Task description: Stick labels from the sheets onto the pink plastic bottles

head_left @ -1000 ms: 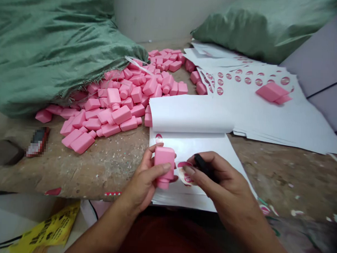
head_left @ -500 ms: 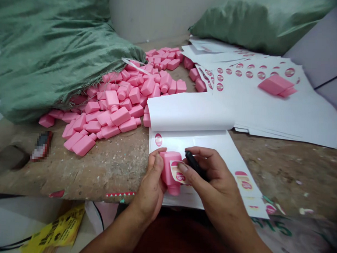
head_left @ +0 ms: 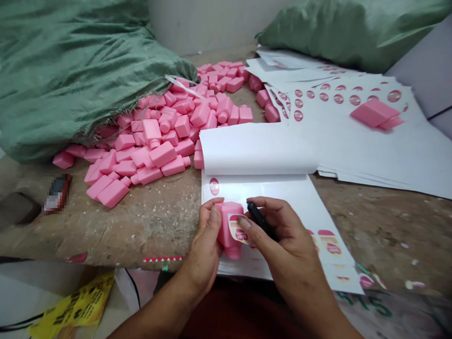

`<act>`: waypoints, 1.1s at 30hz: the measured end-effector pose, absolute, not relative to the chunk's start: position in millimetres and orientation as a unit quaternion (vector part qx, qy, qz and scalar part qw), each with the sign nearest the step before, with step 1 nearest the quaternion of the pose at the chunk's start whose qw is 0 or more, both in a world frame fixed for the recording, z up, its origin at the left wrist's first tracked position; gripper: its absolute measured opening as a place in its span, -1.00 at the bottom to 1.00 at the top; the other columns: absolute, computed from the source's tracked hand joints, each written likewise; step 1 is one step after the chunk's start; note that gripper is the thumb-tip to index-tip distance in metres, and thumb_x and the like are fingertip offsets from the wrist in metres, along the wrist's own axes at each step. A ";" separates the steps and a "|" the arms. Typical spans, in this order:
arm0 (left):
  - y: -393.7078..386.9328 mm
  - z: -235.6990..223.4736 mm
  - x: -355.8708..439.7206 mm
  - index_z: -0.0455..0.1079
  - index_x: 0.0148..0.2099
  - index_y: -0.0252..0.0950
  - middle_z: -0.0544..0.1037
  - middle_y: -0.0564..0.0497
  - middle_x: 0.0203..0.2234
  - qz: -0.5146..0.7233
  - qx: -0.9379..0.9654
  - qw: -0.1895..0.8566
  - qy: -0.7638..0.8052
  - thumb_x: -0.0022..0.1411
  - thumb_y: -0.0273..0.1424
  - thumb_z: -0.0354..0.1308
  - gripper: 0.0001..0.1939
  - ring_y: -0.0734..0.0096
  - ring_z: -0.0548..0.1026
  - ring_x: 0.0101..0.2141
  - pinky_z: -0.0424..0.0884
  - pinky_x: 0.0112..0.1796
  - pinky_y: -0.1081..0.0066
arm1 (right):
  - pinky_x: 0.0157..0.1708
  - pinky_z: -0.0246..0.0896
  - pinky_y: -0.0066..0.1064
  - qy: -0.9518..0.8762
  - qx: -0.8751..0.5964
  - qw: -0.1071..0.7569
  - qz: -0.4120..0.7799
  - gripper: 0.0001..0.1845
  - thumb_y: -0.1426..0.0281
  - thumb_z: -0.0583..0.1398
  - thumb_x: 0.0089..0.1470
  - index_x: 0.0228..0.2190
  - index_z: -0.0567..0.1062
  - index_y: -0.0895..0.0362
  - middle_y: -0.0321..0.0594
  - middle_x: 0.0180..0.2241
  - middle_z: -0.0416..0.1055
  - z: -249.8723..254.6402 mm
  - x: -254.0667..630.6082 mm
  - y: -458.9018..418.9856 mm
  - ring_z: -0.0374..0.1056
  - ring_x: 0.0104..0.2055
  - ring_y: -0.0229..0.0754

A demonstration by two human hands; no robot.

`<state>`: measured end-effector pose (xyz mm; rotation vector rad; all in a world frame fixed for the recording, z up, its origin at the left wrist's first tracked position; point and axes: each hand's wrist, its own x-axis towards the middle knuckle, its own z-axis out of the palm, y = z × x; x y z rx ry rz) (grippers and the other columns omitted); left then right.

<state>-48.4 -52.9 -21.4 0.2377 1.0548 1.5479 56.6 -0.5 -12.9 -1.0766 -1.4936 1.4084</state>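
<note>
Pink bottle (head_left: 227,229) gripped in your left hand (head_left: 203,238); your right hand (head_left: 283,236) pinches a label (head_left: 237,229) onto it, also clasping a black object (head_left: 259,220).

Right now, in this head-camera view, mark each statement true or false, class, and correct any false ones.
1. The left hand holds a pink plastic bottle. True.
2. The right hand is empty. False: it holds a slim black object, and its fingers touch a printed label on the bottle.
3. The green woven sack is tied shut. False: it is open, with loose pink bottles spilling out.
4. Another pink bottle lies on the white label sheets. True.
</note>
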 end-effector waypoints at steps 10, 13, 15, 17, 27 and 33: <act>-52.8 -26.0 -49.1 0.25 0.02 -0.12 0.54 0.00 -0.18 0.662 0.088 0.590 0.455 0.28 -0.06 0.10 -0.63 0.29 0.49 -0.08 0.33 -0.02 0.30 | -0.27 0.32 -0.35 -0.580 -0.428 0.401 0.565 -0.77 0.30 0.30 0.07 -0.20 0.46 0.00 -0.32 -0.33 0.45 -16.5 54.9 -1.6 0.38 -0.28 -0.17; -54.6 -28.2 -48.0 0.24 0.04 -0.11 0.54 0.00 -0.16 0.656 0.095 0.583 0.470 0.28 -0.05 0.10 -0.62 0.30 0.48 -0.06 0.33 -0.02 0.32 | -0.30 0.31 -0.38 -0.581 -0.426 0.401 0.566 -0.78 0.30 0.30 0.07 -0.21 0.45 0.00 -0.34 -0.34 0.45 -17.3 54.6 -1.2 0.38 -0.30 -0.19; -55.9 -28.7 -47.8 0.23 0.05 -0.10 0.53 0.00 -0.15 0.650 0.097 0.578 0.484 0.27 -0.03 0.10 -0.60 0.30 0.47 -0.06 0.33 -0.03 0.33 | -0.31 0.29 -0.39 -0.585 -0.429 0.399 0.561 -0.79 0.30 0.29 0.08 -0.21 0.45 0.00 -0.35 -0.35 0.45 -17.5 54.7 -1.5 0.37 -0.30 -0.20; -57.2 -28.5 -48.3 0.23 0.06 -0.10 0.53 -0.01 -0.13 0.645 0.102 0.575 0.493 0.25 -0.03 0.13 -0.57 0.30 0.46 -0.06 0.33 -0.04 0.34 | -0.31 0.29 -0.38 -0.591 -0.432 0.399 0.552 -0.79 0.29 0.28 0.09 -0.21 0.45 0.00 -0.34 -0.34 0.46 -17.7 54.9 -2.1 0.37 -0.30 -0.19; -59.4 -27.9 -49.1 0.21 0.09 -0.14 0.52 0.00 -0.14 0.643 0.166 0.553 0.503 0.22 -0.25 0.25 -0.56 0.33 0.48 -0.09 0.31 -0.02 0.33 | -0.37 0.11 -0.26 -0.798 -0.412 0.371 0.237 -0.83 0.31 0.17 0.16 -0.21 0.51 0.03 -0.21 -0.33 0.54 -21.1 58.2 0.5 0.34 -0.42 -0.11; -55.4 -16.4 -51.8 0.24 0.00 -0.18 0.51 0.02 -0.22 0.644 0.095 0.600 0.465 0.10 -0.22 0.33 -0.53 0.30 0.51 -0.20 0.40 -0.12 0.26 | -0.50 0.11 -0.35 -0.701 -0.472 0.340 0.412 -0.75 0.14 0.24 0.08 -0.46 0.43 0.05 -0.32 -0.54 0.39 -15.4 73.2 15.0 0.27 -0.53 -0.19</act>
